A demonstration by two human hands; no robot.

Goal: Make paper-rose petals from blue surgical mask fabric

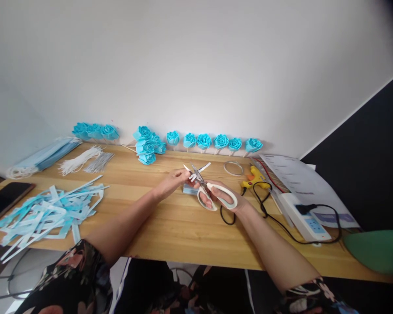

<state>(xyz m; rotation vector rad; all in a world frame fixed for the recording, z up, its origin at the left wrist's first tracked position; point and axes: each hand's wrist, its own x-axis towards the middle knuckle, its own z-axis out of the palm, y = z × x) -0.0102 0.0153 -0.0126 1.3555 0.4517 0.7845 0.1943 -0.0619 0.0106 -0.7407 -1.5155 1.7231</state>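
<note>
While the left hand pinches some white strips, its grip pressed together on them, the right hand has its grip wrapped round the white-handled scissors. They are right by the strips, above the middle of the worktop. A flat blue thing lies below. Blue flowers line the wall, and a yellow glue gun lies on the right.

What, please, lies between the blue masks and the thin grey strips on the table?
A bundle of white strands lies between the blue masks and the thin grey strips, as the head view shows.
</note>
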